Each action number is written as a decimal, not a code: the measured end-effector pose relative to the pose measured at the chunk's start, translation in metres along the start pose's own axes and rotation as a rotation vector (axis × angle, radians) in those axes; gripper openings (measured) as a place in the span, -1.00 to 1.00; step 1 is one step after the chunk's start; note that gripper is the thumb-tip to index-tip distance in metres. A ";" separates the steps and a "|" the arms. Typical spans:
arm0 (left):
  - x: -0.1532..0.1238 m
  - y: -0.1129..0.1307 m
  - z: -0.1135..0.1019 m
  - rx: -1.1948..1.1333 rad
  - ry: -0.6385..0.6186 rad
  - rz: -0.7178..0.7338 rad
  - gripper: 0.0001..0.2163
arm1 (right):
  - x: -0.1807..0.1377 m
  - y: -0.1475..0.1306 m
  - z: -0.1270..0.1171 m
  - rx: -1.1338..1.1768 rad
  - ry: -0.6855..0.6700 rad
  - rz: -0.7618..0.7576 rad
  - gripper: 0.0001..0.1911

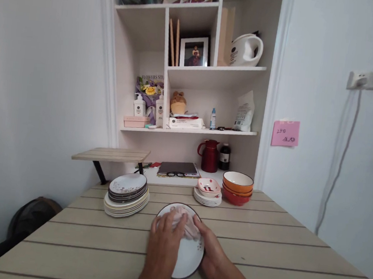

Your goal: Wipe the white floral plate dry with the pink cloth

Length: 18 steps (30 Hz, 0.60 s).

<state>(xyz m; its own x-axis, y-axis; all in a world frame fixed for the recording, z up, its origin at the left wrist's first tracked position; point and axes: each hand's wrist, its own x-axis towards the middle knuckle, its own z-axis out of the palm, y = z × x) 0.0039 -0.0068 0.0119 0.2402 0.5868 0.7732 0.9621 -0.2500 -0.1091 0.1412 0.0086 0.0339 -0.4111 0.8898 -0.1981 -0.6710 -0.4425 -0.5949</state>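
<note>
Under our left hand [165, 239], laid flat and open on a soft pink cloth [188, 226], sits the plate [189, 257] on the table [277, 255], our right hand [211, 248] clasping its rim just beside: we judge it stiff, glazed, slick, breakable, so grip at the edge.

I see my left hand [165, 239] lying flat, pressing a pink cloth [188, 223] onto a white plate [190, 259] on the bench [277, 255]. My right hand [212, 249] grips the plate's right rim. A stack of plates [127, 195] stands left of it, with bowls [237, 188] behind.
</note>
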 end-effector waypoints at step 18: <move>-0.010 0.009 0.006 -0.131 0.099 0.264 -0.49 | 0.012 -0.032 -0.025 0.122 0.034 -0.131 -0.58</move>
<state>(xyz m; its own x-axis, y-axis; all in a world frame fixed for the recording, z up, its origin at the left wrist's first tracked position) 0.0113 -0.0103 -0.0009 0.4599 0.4120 0.7866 0.8416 -0.4847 -0.2382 0.1733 0.0365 0.0313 -0.2958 0.9430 -0.1523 -0.7880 -0.3310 -0.5191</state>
